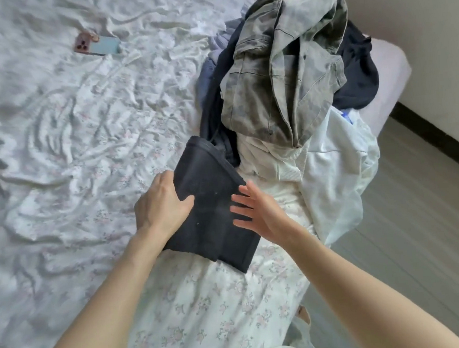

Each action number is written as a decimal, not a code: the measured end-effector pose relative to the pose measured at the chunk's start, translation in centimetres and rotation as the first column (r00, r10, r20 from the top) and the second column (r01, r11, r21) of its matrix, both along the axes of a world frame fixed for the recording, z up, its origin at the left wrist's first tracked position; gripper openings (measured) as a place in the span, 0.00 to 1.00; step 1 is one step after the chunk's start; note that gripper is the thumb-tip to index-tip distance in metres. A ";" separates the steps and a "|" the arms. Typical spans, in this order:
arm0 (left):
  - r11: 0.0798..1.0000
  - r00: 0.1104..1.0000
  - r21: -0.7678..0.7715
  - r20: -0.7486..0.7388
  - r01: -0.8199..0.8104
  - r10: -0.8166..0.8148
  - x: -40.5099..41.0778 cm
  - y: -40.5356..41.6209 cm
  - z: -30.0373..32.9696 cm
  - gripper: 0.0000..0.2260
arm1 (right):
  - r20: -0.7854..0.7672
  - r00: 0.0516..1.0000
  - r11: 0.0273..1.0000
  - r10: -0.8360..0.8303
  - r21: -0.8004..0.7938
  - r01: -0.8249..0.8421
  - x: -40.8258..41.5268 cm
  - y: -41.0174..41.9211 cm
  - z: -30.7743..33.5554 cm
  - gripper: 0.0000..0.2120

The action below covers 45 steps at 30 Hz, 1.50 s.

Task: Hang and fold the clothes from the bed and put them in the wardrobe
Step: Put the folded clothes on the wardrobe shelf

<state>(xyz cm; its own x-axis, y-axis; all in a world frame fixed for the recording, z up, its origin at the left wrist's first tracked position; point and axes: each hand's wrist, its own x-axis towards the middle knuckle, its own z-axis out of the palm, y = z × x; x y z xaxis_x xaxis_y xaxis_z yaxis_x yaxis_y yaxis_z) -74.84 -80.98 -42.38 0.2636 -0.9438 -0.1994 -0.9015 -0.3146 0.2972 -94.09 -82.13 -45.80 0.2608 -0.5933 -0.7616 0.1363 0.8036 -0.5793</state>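
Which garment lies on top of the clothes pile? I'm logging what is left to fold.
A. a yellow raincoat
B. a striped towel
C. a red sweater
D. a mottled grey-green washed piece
D: the mottled grey-green garment crowns the pile, above the navy clothes and the white clothes, while the left hand holds the folded dark garment on the bed sheet.

You are seeing a phone (pixel 97 45) in a pink case lying on the wrinkled floral sheet (pixel 52 133), well apart from the grey floor (pixel 420 212).
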 end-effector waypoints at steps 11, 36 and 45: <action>0.935 0.821 0.185 -0.549 0.303 -0.157 -8.2 4.0 -5.5 0.13 | -0.288 0.940 0.981 -0.182 0.006 0.192 -10.2 4.2 -2.6 0.26; 0.994 0.879 -0.077 -0.475 -0.081 0.035 -9.9 2.6 -5.6 0.30 | -0.689 0.691 0.870 -0.219 -0.458 -0.182 -11.4 5.8 -2.2 0.25; 0.755 0.864 -0.460 -0.421 -0.467 0.277 -6.1 9.2 9.7 0.27 | -0.437 0.859 0.635 -0.266 -0.750 -0.185 -5.1 3.6 10.3 0.23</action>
<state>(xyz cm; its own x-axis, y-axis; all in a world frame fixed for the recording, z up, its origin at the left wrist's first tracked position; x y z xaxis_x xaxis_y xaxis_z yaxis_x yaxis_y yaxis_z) -80.97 -71.79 -32.65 0.6303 -0.7581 0.1674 -0.5752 -0.3111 0.7566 -99.16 -78.56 -35.46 -0.0298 -0.9985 -0.0468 -0.3080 0.0537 -0.9499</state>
